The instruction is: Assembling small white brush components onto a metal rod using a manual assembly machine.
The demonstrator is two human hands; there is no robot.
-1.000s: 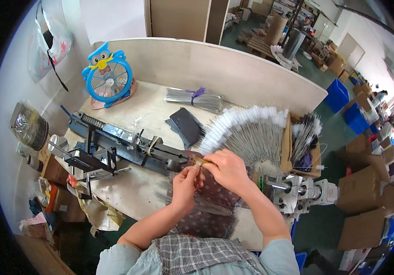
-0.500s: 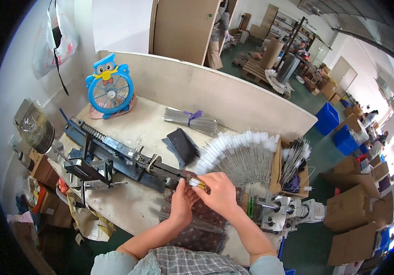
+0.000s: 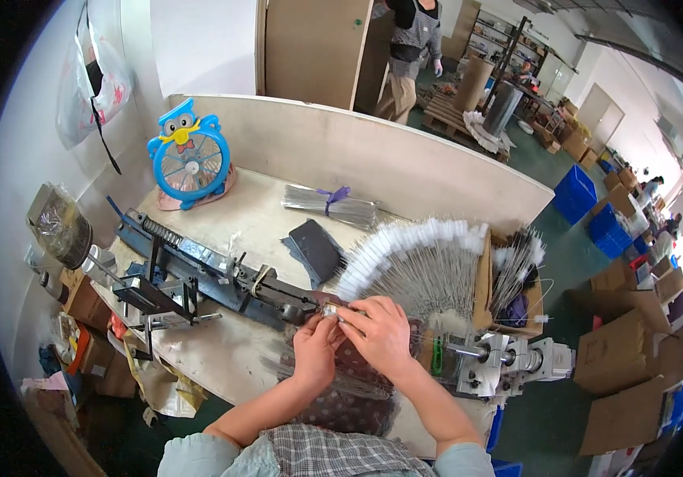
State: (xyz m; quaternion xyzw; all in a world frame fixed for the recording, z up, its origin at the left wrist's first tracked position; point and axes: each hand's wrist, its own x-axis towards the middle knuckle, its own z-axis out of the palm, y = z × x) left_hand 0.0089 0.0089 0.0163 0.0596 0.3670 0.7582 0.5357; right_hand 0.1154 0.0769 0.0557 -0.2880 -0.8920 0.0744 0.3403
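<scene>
Both hands work close together over the near side of the bench [image 3: 234, 362], at the right-hand end of a long dark metal bench fixture [image 3: 222, 274] fitted with a coil spring [image 3: 162, 231]. The left hand [image 3: 314, 350] has thumb and fingertips pinching a small pale-and-amber piece [image 3: 330, 311]; the right hand [image 3: 381, 332], fingers bent, pinches the same piece from the right. Fingers cover much of it, so its full shape cannot be told. Beneath the hands lies a dark spotted cloth [image 3: 348, 412] with thin wires on it. Beyond the hands, a fan-shaped spread of white-tipped wire stems [image 3: 429, 270] reaches to an open cardboard box [image 3: 482, 298] on the right. A dark flat slab [image 3: 318, 246] and a wire bundle [image 3: 349, 209] with a purple tie [image 3: 332, 199] lie farther back, near a blue animal-shaped fan [image 3: 191, 168]. A metal shaft unit [image 3: 491, 358] stands right of the right forearm. In the background, a person [image 3: 415, 56] is beside the doorway.
</scene>
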